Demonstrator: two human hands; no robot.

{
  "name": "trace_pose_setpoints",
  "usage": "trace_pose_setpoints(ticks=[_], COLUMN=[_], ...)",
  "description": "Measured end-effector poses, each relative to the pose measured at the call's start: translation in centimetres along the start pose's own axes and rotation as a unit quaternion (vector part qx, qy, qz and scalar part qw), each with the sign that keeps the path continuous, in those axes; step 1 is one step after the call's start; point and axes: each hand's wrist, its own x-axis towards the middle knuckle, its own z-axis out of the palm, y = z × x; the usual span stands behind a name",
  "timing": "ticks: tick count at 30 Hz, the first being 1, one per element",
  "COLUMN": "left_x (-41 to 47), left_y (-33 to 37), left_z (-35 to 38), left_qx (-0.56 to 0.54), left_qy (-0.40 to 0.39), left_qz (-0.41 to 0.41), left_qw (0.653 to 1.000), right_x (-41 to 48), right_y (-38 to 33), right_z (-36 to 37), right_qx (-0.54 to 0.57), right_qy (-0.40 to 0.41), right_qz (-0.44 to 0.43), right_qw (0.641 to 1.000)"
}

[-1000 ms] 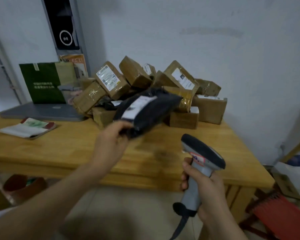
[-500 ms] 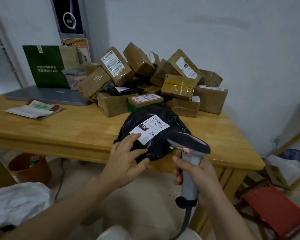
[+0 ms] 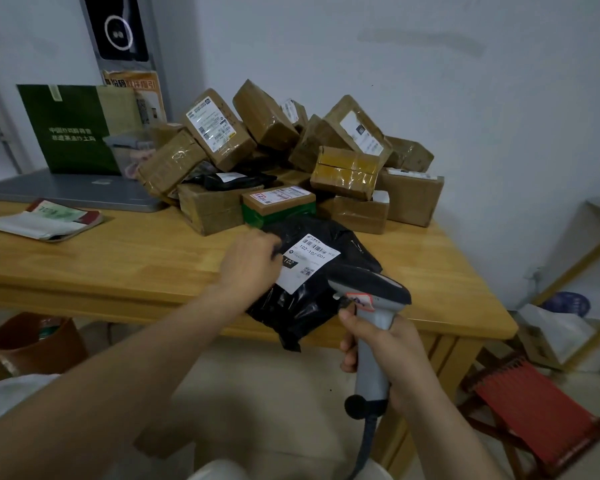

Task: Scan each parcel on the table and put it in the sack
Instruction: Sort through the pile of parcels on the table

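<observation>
Gripping black parcel's [image 3: 303, 308] left side is the left hand [image 3: 250, 262]; right hand [image 3: 394, 356] grips scanner [image 3: 373, 291].

Parcel label [image 3: 309, 263] — "102", perhaps "102-107-001"

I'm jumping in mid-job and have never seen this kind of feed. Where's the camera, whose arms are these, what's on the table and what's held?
There is no machine: a person works with bare hands, and the picture comes from a camera on their head, looking forward and down. The left hand holds a black parcel by its edge beside the white label. The parcel lies at the front edge of the wooden table, its lower end overhanging. The right hand grips a handheld scanner, its head close over the parcel. Behind are a pile of taped cardboard boxes, a closed laptop, a green paper bag and a booklet. I cannot pick out the sack.
</observation>
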Motion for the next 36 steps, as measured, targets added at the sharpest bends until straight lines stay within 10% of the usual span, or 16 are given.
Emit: trace_pose_setpoints(ticks=[9, 16, 24, 36], left_x=[5.6, 5.2, 0.7, -0.8], left_y=[0.3, -0.4, -0.8, -1.1], left_z=[-0.7, -2.3, -6.0, -6.2], left_qx=[-0.268, -0.349, -0.461, -0.473], left_qy=[-0.134, -0.096, 0.109, 0.143], left_qz=[-0.315, -0.321, -0.134, -0.125], left_qw=[0.9, 0.875, 0.871, 0.86], right_x=[-1.0, -2.3, -3.8, -5.1], right_y=[-0.2, -1.4, -2.4, -3.0], right_z=[-0.9, -0.7, 1.9, 3.2], right_qx=[0.025, 0.077, 0.15, 0.179], right_qy=[0.004, 0.0, -0.022, -0.012], right_qz=[0.018, 0.0, -0.009, -0.021], right_qw=[1.0, 0.997, 0.988, 0.984])
